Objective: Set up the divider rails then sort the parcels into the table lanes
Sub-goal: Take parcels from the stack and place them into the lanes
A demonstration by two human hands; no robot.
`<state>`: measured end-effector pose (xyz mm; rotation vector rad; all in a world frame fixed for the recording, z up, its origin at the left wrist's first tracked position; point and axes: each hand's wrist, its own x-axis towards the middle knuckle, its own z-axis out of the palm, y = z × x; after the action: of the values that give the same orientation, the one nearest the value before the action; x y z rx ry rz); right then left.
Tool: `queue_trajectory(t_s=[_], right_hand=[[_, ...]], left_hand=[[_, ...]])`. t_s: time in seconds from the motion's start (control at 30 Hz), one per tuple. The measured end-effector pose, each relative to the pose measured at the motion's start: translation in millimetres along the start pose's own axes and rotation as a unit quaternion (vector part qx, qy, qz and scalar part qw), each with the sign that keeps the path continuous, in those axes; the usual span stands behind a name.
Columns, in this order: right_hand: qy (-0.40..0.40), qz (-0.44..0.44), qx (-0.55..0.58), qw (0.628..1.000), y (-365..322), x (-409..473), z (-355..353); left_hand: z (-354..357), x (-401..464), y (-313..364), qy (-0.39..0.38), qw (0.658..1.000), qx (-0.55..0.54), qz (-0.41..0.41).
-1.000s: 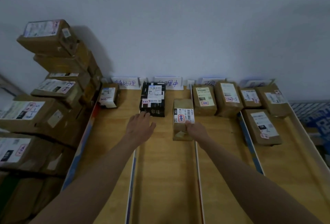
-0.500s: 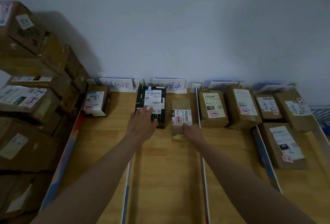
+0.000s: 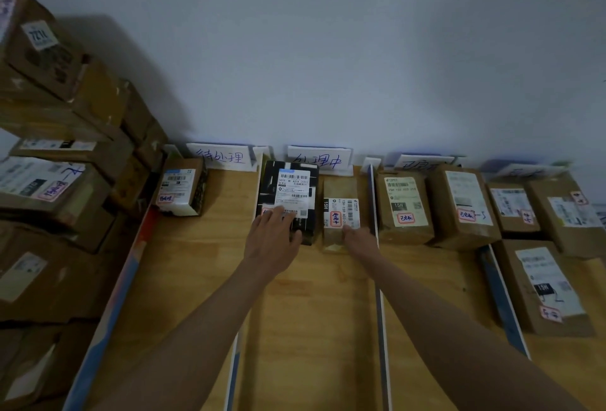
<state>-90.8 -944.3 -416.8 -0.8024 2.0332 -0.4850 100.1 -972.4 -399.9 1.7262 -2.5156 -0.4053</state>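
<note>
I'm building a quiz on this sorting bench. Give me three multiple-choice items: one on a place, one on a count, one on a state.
1. Where is the black parcel?
A. second lane from left
B. leftmost lane
C. on the stack

2. How many parcels lie in the leftmost lane?
A. three
B. one
C. none

3. The left hand is:
A. lifting a rail
B. curled, holding nothing
C. resting with straight fingers on the black parcel

Answers: 1 A, it sits beside the small brown parcel between two rails; 2 B, only the white-labelled parcel is there; 3 C, fingers lie spread on its top.
</note>
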Motion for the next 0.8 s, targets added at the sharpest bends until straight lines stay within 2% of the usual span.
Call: queue_trajectory(t_s=[0.13,0.23,0.37,0.47,0.57,0.8], right_hand=[[-0.027,-0.033,-0.019,0.999,-1.9,-5.7,-3.3],[-0.005,-0.047,-0.019,0.999,-3.2,-13.3,-9.6],[0.047,-0.123,-0.081,0.988,-3.5,-29.9,-20.1],[0.088,-0.184,-0.138,0.969,-5.6,-48.9,-28.5],[0.140,-0.244,-0.227,0.932,-12.1,-72.4,-33.8],[0.156,-0.308,-0.294,0.891,-37.1,-150.7,-26.5]], left_hand=[[-5.6,-0.2,-1.3,-0.029,1.000,-0.007,0.007],[-12.0,-0.4,-1.0,-0.054,0.998,-0.014,0.003],[-24.1,-6.1,2.2,-0.056,0.998,0.002,-0.011],[-39.2,-17.4,3.4,-0.033,0.999,0.026,-0.013],[-60.9,-33.9,2.1,-0.006,0.999,0.046,-0.022],[-116.9,-101.8,-11.0,0.029,0.996,0.068,-0.049]])
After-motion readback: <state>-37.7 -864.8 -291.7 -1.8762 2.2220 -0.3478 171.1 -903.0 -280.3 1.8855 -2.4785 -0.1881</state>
